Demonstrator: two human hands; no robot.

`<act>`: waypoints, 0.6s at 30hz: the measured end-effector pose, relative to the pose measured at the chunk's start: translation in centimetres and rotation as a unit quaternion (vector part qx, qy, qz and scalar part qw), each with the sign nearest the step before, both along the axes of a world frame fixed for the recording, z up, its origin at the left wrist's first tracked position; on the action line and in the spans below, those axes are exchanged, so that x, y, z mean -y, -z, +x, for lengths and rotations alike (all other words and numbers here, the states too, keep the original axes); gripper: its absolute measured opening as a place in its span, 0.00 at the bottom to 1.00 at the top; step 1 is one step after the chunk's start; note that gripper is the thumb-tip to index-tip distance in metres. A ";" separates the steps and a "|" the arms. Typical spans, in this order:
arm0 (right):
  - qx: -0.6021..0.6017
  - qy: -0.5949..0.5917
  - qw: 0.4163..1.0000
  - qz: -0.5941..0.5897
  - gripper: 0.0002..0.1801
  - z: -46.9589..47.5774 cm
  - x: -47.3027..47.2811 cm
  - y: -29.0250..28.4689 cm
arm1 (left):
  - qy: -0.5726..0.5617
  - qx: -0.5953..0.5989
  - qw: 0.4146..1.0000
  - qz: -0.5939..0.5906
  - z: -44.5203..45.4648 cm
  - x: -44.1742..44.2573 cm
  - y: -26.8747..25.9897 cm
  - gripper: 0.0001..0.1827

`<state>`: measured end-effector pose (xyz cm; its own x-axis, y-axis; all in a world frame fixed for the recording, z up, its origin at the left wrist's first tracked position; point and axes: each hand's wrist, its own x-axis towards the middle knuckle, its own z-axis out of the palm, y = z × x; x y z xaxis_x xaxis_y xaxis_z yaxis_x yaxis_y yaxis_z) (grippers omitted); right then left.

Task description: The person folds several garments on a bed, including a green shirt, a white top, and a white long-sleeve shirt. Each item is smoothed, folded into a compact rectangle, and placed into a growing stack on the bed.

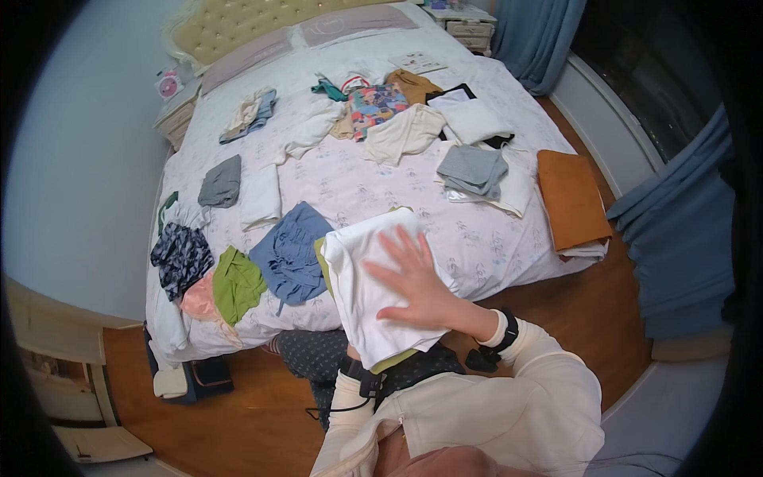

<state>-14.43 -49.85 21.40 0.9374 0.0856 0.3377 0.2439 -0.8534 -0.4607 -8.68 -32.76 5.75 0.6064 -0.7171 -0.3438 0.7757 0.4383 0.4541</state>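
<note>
A folded white garment (363,292) lies on top of a yellow-green cloth (394,361), both in front of my body at the bed's near edge. My right hand (411,283) rests over the white garment with its fingers spread. My left forearm runs beneath the pile, and the left hand itself is hidden by the cloth. Just left of the pile are a blue garment (292,253) with a drawstring, a bright green garment (238,285), a pink one (200,298) and a dark patterned one (182,259).
The bed (357,188) holds folded grey (220,182) and white clothes (261,197), a grey garment (474,171), a colourful patterned cloth (378,107) and an orange-brown folded cloth (572,200). A dark blue storage box (208,378) stands on the floor.
</note>
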 end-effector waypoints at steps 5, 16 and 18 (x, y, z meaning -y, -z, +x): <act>-0.002 0.137 0.853 0.504 0.43 -3.1 4.1 0.6 | 0.020 0.010 0.999 0.026 -2.6 -0.8 -0.5 0.26; -0.204 0.060 0.609 0.765 0.31 -8.5 7.1 4.3 | -0.050 0.332 0.931 0.143 0.9 1.8 -13.6 0.26; -0.181 0.058 0.641 0.744 0.29 -8.2 7.3 4.5 | -0.135 0.476 0.851 0.180 0.9 2.1 -15.4 0.19</act>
